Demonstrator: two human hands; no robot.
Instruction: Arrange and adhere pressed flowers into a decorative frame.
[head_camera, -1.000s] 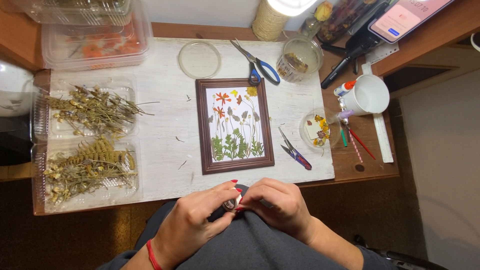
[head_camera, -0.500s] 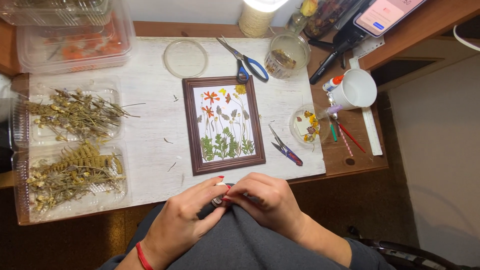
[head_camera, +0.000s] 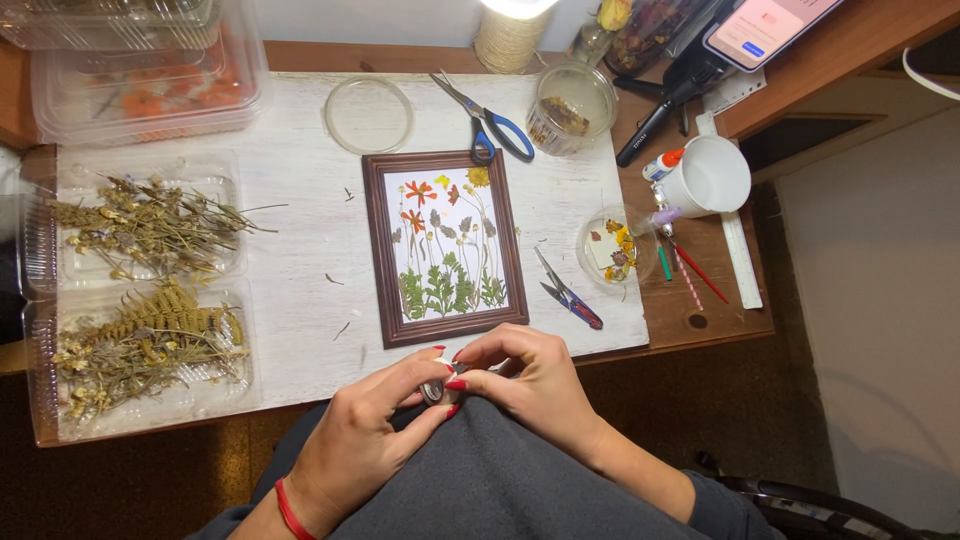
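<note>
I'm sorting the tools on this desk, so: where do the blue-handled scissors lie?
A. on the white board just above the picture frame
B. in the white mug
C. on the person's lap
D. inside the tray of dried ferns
A: the blue-handled scissors lie flat on the white board, just above the picture frame.

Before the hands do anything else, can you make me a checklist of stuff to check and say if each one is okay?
1. Both hands on the small thing: ok. The left hand and right hand pinch a small shiny object together over the lap.
2. What the object is: cannot tell, the fingers hide most of it.
3. Picture frame lying flat on the white board: ok.
4. Small snips away from the fingers: ok, beside the frame.
5. Blue-handled scissors closed: ok.
6. White cup upright: ok.
</note>
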